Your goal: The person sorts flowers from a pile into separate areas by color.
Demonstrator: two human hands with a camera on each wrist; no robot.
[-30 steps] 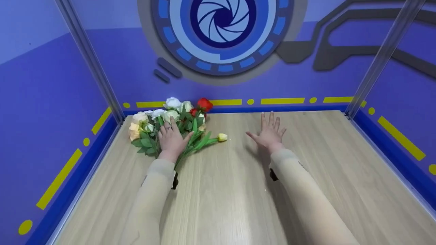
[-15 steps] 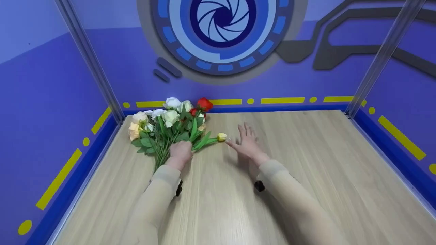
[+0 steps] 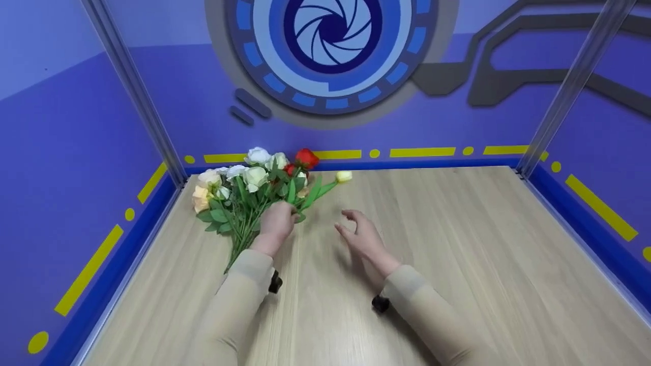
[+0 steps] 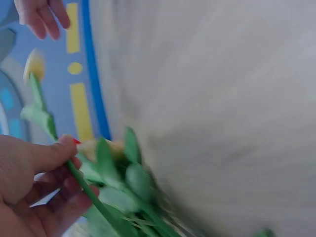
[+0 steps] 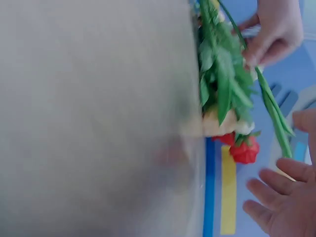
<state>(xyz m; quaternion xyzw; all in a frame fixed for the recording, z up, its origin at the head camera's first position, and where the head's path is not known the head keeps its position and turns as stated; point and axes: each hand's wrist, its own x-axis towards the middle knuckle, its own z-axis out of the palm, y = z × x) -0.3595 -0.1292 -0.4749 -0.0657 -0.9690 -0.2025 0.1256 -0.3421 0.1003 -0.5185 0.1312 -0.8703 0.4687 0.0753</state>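
Observation:
My left hand [image 3: 277, 222] pinches the green stem of a pale yellow tulip [image 3: 344, 176] between thumb and fingers. In the left wrist view the stem [image 4: 81, 180] slants across the fingers, with the bloom up at the left. A heap of artificial flowers [image 3: 255, 178] lies just behind and left of that hand: white and peach roses, with a red rose [image 3: 306, 158] at its right side. My right hand [image 3: 364, 236] hovers right of the left one, fingers spread and slightly bent, holding nothing. The right wrist view has it near the tulip's leaves [image 5: 276, 123].
A pale wooden tabletop [image 3: 457, 244] spreads to the right and in front. Blue panels [image 3: 376, 127] with yellow dashes wall off the back and both sides. Metal corner posts [image 3: 140, 91] rise at the back corners.
My left hand has come down from over the flowers and taken the tulip by its stem, raising its bloom. My right hand has moved left and nearer me, its fingers bending.

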